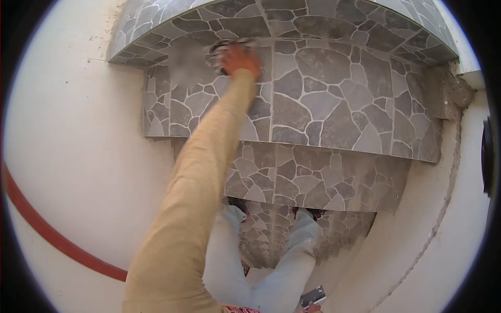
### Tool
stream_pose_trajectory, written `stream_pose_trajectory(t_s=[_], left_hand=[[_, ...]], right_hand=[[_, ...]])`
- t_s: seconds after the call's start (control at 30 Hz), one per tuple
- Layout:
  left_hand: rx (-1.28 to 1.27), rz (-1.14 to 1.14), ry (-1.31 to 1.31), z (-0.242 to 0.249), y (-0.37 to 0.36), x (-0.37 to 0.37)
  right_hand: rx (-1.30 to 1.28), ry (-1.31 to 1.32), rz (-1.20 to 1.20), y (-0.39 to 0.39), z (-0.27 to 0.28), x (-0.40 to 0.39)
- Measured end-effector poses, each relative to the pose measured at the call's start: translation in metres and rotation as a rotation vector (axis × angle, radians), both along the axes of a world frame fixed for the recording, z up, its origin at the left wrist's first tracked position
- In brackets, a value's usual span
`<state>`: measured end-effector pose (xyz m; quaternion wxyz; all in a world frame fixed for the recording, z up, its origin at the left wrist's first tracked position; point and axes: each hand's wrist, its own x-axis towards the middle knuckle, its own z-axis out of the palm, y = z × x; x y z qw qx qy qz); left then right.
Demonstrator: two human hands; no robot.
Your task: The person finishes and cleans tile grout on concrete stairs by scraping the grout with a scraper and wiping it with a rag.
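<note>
My left hand point(241, 59) reaches far forward, pressed down on a crumpled grey-and-white cloth point(215, 54) that lies on the stone-patterned stair tread point(334, 94). Motion blurs the fingers a little. Left of the cloth, a dull smeared patch point(185, 61) covers part of the tile pattern. Low in the view, my right hand point(313, 308) shows only in part at the frame's edge. It holds a flat, dark, rectangular object point(311, 296) with pale marks along its edge; its kind cannot be made out.
A tiled riser point(323, 26) and a higher step rise beyond the tread. Lower steps point(297, 177) lie nearer, with my shoes point(309, 213) on one of them. A pale wall point(78, 120) with a red stripe point(57, 237) stands left; another wall point(443, 229) bounds the right.
</note>
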<state>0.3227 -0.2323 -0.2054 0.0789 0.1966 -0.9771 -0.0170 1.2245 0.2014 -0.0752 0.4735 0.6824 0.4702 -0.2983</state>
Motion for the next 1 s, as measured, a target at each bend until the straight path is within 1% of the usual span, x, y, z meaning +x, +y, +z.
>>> stream_pose_trajectory(t_s=[0.03,0.07,0.13,0.17,0.2,0.23,0.27,0.3,0.33,0.4,0.43,0.47,0.53,0.6,0.63,0.67,0.7,0.73,0.77,0.8,0.83,0.87,0.9,0.93,0.97,1.0], left_hand=[[0.036,-0.052,-0.067,0.007,0.034,-0.001],[0.013,-0.117,0.057,-0.012,0.065,-0.001],[0.039,-0.277,0.053,-0.01,0.132,0.002],[0.033,-0.394,0.082,0.004,0.164,0.008],[0.178,-0.446,-0.096,0.033,0.195,0.013],[0.106,-0.574,0.165,0.015,0.225,0.032],[0.232,-0.69,0.168,-0.001,0.256,0.053],[0.204,-0.921,0.087,0.021,0.277,0.089],[0.328,-0.977,0.044,0.0,0.32,0.128],[0.749,-1.216,-0.228,0.011,0.366,0.219],[0.96,-1.28,-0.407,0.018,0.388,0.264],[1.093,-1.268,-0.453,0.047,0.387,0.292],[1.455,-1.065,-0.224,0.085,0.362,0.323],[1.568,-0.856,-0.123,0.135,0.29,0.307],[1.543,-0.754,0.055,0.142,0.25,0.293],[1.331,-0.694,0.21,0.16,0.196,0.275],[1.168,-0.701,0.329,0.159,0.137,0.254],[1.194,-0.572,0.376,0.153,0.087,0.238],[0.979,-0.515,0.404,0.152,0.03,0.216],[1.063,-0.288,0.238,0.154,-0.017,0.199],[0.47,-0.398,0.125,0.134,-0.068,0.184],[0.395,-0.286,0.146,0.1,-0.102,0.169],[0.315,-0.175,0.172,0.07,-0.125,0.163],[0.307,-0.138,0.06,0.053,-0.113,0.17],[0.296,-0.099,-0.047,0.034,-0.084,0.178],[-0.017,-0.347,0.332,-0.007,-0.046,0.193]], right_hand=[[-0.02,-0.012,0.005,0.004,-0.002,0.0],[-0.036,-0.022,0.005,0.007,-0.005,-0.003],[-0.064,-0.03,0.016,0.009,-0.013,-0.01],[-0.071,-0.021,0.027,0.011,-0.019,-0.016],[-0.081,-0.012,0.05,0.016,-0.022,-0.023],[-0.083,0.0,0.073,0.021,-0.024,-0.03],[-0.09,0.014,0.095,0.025,-0.027,-0.039],[-0.087,0.036,0.11,0.028,-0.031,-0.051],[-0.081,0.06,0.123,0.03,-0.034,-0.062],[-0.072,0.101,0.153,0.032,-0.038,-0.086],[-0.065,0.117,0.17,0.033,-0.038,-0.094],[-0.058,0.127,0.188,0.037,-0.037,-0.102],[-0.051,0.13,0.212,0.041,-0.035,-0.111],[-0.055,0.107,0.225,0.037,-0.03,-0.112],[-0.06,0.086,0.227,0.034,-0.027,-0.109],[-0.065,0.062,0.232,0.029,-0.025,-0.105],[-0.079,0.032,0.234,0.025,-0.022,-0.101],[-0.092,0.002,0.238,0.02,-0.02,-0.097],[-0.107,-0.028,0.241,0.017,-0.018,-0.091],[-0.122,-0.061,0.244,0.014,-0.015,-0.088],[-0.138,-0.098,0.25,0.01,-0.012,-0.084],[-0.154,-0.124,0.258,0.007,-0.011,-0.082],[-0.174,-0.145,0.269,0.001,-0.011,-0.082],[-0.187,-0.118,0.258,-0.004,-0.02,-0.079],[-0.201,-0.087,0.25,-0.007,-0.037,-0.075],[-0.29,-0.056,0.233,0.029,-0.106,-0.004]])
